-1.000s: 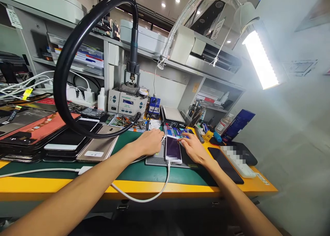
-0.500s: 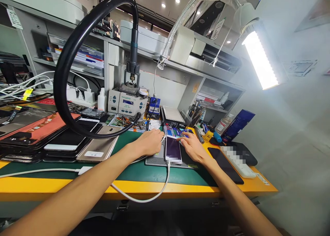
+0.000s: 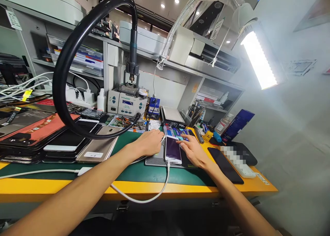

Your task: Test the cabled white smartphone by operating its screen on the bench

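A white smartphone [image 3: 173,149] with a dark screen lies face up on a grey perforated mat [image 3: 154,161]. Plugged into its lower edge, a white charging cable [image 3: 144,201] loops over the front of the bench. My left hand [image 3: 152,142] is closed just left of the phone's top. At its fingertips shows a thin white cable end [image 3: 163,138], mostly hidden by the fingers. My right hand [image 3: 192,150] is open on the other side, index finger stretched over the screen's upper right part. Whether that fingertip touches the glass I cannot tell.
Several phones [image 3: 96,147] are stacked at left. A black hose [image 3: 60,67] arches above them from a rework station [image 3: 126,103]. A dark phone-like slab [image 3: 226,165] and a white keyboard-like strip [image 3: 238,162] lie at right. A lit lamp [image 3: 259,59] hangs above.
My right index finger has shifted slightly down over the phone's screen. My left hand and the phone stay in nearly the same place.
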The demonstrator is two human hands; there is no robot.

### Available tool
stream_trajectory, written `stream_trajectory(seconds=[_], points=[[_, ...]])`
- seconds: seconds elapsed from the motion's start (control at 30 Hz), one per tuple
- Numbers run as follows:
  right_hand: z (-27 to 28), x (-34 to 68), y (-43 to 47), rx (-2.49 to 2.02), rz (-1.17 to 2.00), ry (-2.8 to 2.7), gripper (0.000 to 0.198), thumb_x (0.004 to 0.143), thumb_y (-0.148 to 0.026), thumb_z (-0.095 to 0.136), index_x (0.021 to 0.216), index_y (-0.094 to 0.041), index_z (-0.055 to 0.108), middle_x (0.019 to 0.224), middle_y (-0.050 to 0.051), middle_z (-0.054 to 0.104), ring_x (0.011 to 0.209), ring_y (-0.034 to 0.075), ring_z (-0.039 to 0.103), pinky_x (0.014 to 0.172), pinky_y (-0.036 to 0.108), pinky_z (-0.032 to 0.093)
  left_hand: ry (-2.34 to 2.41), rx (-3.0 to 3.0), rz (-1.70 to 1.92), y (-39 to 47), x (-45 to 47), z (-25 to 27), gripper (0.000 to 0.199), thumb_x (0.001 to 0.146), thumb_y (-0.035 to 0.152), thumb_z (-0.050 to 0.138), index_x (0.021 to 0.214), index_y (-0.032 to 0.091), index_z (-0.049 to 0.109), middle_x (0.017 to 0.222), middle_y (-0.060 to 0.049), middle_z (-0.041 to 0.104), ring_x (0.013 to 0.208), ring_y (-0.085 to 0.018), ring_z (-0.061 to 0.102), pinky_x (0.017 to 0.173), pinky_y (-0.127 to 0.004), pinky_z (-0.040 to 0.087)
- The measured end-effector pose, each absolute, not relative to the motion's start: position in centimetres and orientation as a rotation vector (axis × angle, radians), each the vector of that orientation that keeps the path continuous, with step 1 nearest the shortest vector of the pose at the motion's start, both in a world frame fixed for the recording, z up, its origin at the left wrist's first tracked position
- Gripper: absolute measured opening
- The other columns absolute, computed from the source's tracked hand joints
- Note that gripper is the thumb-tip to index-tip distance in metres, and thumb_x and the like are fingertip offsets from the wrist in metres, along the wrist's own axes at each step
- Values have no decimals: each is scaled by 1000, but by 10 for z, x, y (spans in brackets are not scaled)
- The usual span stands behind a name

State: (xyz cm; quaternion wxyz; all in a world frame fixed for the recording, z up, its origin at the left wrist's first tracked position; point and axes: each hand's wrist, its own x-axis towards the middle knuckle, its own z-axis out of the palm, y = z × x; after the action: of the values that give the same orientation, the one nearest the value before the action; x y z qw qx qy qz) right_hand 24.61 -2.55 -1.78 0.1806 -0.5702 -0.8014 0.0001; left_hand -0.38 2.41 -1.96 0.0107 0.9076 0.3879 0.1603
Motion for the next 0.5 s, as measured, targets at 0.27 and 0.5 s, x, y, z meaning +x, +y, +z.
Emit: stream_trajectory(seconds=[0.27,0.5], points=[[-15,243,-49,-1571,17,-2263,43,104,-35,36,119,-24,75,140,10,57,135,28,46,115,49,37,1222,2836,498,25,-3,-21,32,91,13,42,115,15,63,118,-15,67,115,-29,62,92,-39,50],[-13,239,-74,-1526,27,-2289,42,103,-34,38,119,-24,75,143,10,55,137,28,44,116,49,37,1213,2860,491,25,-4,-20,33,91,13,40,115,14,63,114,-15,68,111,-29,63,89,-39,51]])
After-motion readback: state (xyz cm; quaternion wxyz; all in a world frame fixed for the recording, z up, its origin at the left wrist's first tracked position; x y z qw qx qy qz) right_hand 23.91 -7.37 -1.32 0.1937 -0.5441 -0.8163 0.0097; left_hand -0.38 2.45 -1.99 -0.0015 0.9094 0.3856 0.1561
